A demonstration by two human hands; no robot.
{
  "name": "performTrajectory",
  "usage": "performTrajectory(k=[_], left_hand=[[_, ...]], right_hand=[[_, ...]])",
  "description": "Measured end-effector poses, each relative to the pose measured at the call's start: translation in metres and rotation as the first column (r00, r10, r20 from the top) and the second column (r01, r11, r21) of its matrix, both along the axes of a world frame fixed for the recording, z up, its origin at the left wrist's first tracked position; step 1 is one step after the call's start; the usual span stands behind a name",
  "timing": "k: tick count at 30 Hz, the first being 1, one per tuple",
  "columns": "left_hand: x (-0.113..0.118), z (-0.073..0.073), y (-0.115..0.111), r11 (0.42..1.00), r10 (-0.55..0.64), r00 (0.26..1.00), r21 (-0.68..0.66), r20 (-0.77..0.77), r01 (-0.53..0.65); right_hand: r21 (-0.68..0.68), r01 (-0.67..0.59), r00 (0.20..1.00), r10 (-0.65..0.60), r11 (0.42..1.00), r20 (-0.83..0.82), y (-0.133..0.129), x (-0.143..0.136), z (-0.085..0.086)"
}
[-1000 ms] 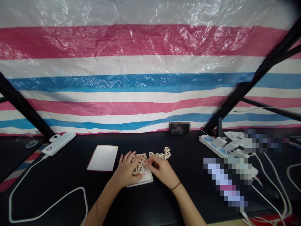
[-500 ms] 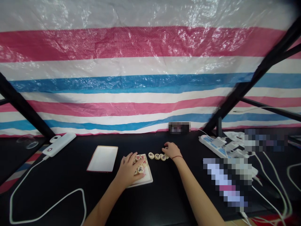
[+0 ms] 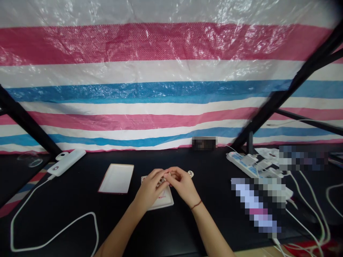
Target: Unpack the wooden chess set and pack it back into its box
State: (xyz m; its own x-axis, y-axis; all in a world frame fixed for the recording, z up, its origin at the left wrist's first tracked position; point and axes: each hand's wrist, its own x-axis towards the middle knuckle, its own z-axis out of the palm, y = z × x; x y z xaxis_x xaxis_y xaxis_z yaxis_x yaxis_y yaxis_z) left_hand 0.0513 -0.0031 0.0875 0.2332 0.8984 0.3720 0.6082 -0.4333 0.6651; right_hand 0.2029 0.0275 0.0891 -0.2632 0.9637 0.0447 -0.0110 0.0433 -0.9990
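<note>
Both hands meet over a shallow white box tray (image 3: pixel 164 204). My left hand (image 3: pixel 150 186) curls around round Chinese chess pieces (image 3: pixel 160 181) at the tray's far part. My right hand (image 3: pixel 180 181) is closed at the same cluster, its fingertips touching those of the left; pieces show only partly between the fingers. Just beyond the right hand, a single loose Chinese chess piece (image 3: pixel 190 174) with a dark mark lies on the black table. Another piece peeks out at the tray's far left corner, beside the left hand.
A white-lined box lid (image 3: pixel 116 178) lies left of the tray. Further left are a white power bank (image 3: pixel 68 162) and its looping cable. At right sit a power strip (image 3: pixel 242 165), cables and blurred-out items. A striped plastic sheet (image 3: pixel 150 121) hangs behind the table.
My right hand has moved left from the row of loose pieces to the tray. Several pieces are gone from the table, with one left there. My left hand's spread fingers have curled in.
</note>
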Motion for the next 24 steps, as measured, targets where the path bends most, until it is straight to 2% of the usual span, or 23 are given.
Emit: performTrajectory(k=[3,6,10,14,20,24], left_hand=[[-0.004,-0.004,-0.005,1.000,0.023,0.999,0.019,0.036,-0.024],[-0.008,-0.013,-0.009,1.000,0.021,1.000,0.011,0.023,-0.022],[-0.007,-0.024,-0.009,0.997,-0.081,0.986,-0.014,-0.148,0.080],[-0.002,-0.032,-0.005,0.993,-0.110,0.932,0.003,-0.345,0.119],[0.002,-0.044,0.001,0.980,-0.135,0.868,0.065,-0.478,0.189],[0.002,-0.044,0.003,0.975,-0.094,0.837,0.121,-0.540,0.188]], right_hand=[[-0.068,0.039,0.994,-0.046,0.997,-0.102,0.000,-0.003,-0.005],[-0.063,0.188,0.969,-0.196,0.980,-0.151,0.004,0.003,-0.011],[-0.056,0.296,0.940,-0.301,0.954,-0.161,0.006,0.015,-0.017],[-0.064,0.307,0.936,-0.313,0.950,-0.159,0.004,0.023,-0.021],[-0.094,0.297,0.940,-0.308,0.950,-0.143,0.000,0.026,-0.024],[-0.087,0.226,0.970,-0.233,0.970,-0.069,-0.003,0.028,-0.030]])
